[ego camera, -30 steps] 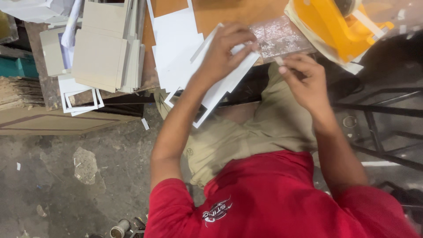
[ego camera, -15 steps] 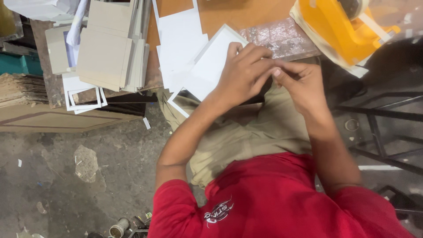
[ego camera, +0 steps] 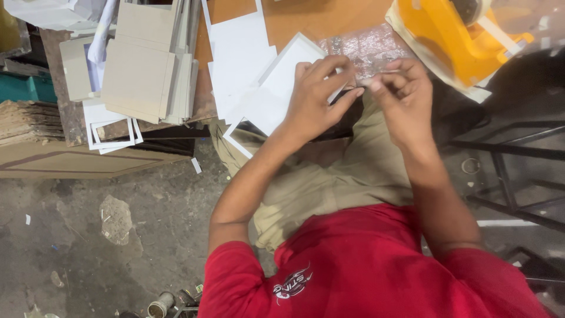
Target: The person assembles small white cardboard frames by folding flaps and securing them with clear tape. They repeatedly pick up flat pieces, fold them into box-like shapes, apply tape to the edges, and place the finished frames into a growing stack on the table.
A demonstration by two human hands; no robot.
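In the head view, a white card frame (ego camera: 276, 97) was held at the edge of the orange-brown table (ego camera: 306, 17), tilted, with its lower corner hanging over the lap. The left hand (ego camera: 318, 94) was laid across the frame's right side, its fingers (ego camera: 329, 65) curled over the card and the thumb stretched toward the other hand, so that the frame was gripped. The right hand (ego camera: 403, 97) was seen just beside it, the fingertips (ego camera: 379, 85) pinched narrowly together and almost touching the left thumb; whether anything was caught between them could not be told, the spot being too small and blurred.

Just behind both hands a sheet of crinkled clear film (ego camera: 368, 50) was spread on the table. A yellow tape dispenser (ego camera: 456, 35) was set on the table's right corner, near the right hand. To the left of the frame, plain white sheets (ego camera: 238, 56) were laid flat, and farther left a stack of grey boards (ego camera: 147, 65) was piled, with more white frames (ego camera: 112, 126) jutting out beneath it. A red shirt (ego camera: 365, 271) and khaki trousers (ego camera: 329, 182) were worn, above a dusty concrete floor (ego camera: 88, 235).
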